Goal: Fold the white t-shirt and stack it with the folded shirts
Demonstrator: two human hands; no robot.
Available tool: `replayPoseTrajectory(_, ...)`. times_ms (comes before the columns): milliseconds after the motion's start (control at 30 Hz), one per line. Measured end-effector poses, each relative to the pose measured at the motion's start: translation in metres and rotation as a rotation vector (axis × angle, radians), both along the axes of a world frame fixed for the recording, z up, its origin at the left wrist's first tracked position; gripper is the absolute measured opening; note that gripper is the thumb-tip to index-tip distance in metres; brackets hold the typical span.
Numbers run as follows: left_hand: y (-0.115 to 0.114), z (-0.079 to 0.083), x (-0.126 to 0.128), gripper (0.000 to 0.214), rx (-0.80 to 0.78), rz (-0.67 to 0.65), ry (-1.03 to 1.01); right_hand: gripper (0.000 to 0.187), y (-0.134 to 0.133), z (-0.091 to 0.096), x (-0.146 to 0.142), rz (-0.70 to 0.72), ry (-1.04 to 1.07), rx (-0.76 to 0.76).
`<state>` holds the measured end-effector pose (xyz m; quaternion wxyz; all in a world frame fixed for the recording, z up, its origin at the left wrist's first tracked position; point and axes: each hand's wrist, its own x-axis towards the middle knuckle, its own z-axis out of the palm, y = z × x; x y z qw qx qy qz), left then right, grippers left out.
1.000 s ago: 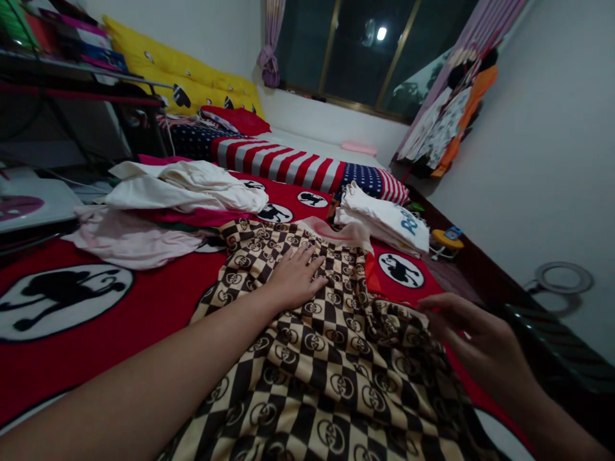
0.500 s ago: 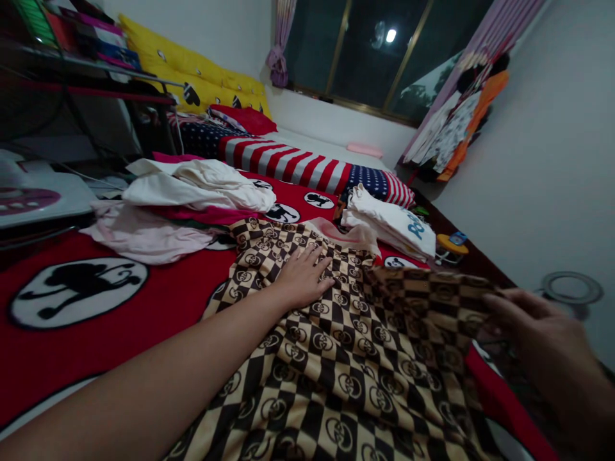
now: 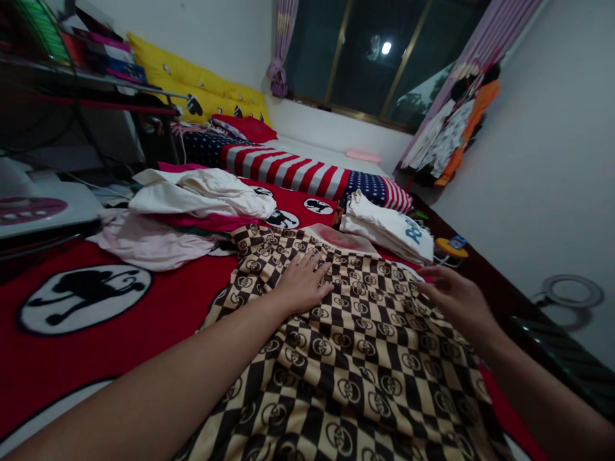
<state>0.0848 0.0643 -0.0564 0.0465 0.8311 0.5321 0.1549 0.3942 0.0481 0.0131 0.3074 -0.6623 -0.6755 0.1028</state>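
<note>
A brown-and-tan checkered garment (image 3: 355, 339) with a ring-like print lies spread out in front of me, wrinkled toward its lower part. My left hand (image 3: 302, 282) rests flat on its upper middle, palm down and fingers spread. At the garment's right upper edge is my right hand (image 3: 454, 301), its fingers bent and closed on the cloth's edge; the fingertips are partly hidden. A sheer pale strip of cloth (image 3: 343, 239) shows beyond the garment's top edge.
Crumpled white clothing (image 3: 202, 192) and a pale pink cloth (image 3: 148, 240) lie at left on the red blanket (image 3: 182, 301). Folded white clothing (image 3: 384, 224) sits at right. A white appliance (image 3: 48, 198) stands far left, a ring-shaped lamp (image 3: 571, 291) right.
My right hand has moved left and slightly up, bringing the raised right part of the garment down flat. My left hand has stayed in place on the cloth.
</note>
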Motion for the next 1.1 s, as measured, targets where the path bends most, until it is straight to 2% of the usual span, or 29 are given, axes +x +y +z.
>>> replayPoseTrajectory(33,0.000,0.000,0.000,0.056,-0.002,-0.003,0.003,0.031,0.011,0.001,-0.020,0.032,0.027,-0.027)
replayPoseTrajectory(100,0.001,0.000,0.000,0.058,0.003,-0.013,0.004,0.035,0.033,0.000,-0.053,0.053,0.212,-0.087)
replayPoseTrajectory(200,0.002,-0.001,-0.002,0.058,0.023,-0.025,-0.001,0.038,0.065,-0.008,-0.081,-0.058,0.562,-0.167)
replayPoseTrajectory(267,0.002,-0.001,-0.003,0.058,0.030,-0.031,-0.006,0.028,0.081,-0.017,-0.090,-0.127,0.675,-0.191)
replayPoseTrajectory(367,0.001,-0.001,-0.005,0.056,0.028,-0.037,-0.027,0.013,0.094,-0.034,-0.093,-0.138,0.686,-0.217)
replayPoseTrajectory(533,0.002,0.001,-0.006,0.053,0.029,-0.047,-0.121,0.013,0.095,-0.054,-0.088,-0.126,0.715,-0.192)
replayPoseTrajectory(633,0.007,0.002,-0.006,0.046,0.054,-0.052,-0.321,0.011,0.092,-0.055,-0.086,-0.112,0.765,-0.161)
replayPoseTrajectory(767,0.018,-0.001,-0.012,0.034,0.088,0.036,-0.823,0.011,0.087,-0.052,-0.088,-0.075,0.823,-0.140)
replayPoseTrajectory(833,0.026,-0.001,-0.017,0.032,0.041,0.136,-1.020,0.012,0.085,-0.051,-0.089,-0.064,0.847,-0.141)
replayPoseTrajectory(900,0.036,0.006,-0.022,0.037,-0.056,0.254,-1.123,0.013,0.084,-0.050,-0.090,-0.061,0.869,-0.154)
replayPoseTrajectory(1033,0.060,0.034,-0.029,0.056,-0.361,0.447,-1.032,0.016,0.084,-0.045,-0.089,-0.059,0.898,-0.231)
replayPoseTrajectory(1100,0.072,0.046,-0.029,0.053,-0.495,0.470,-0.950,0.017,0.083,-0.040,-0.087,-0.050,0.901,-0.286)
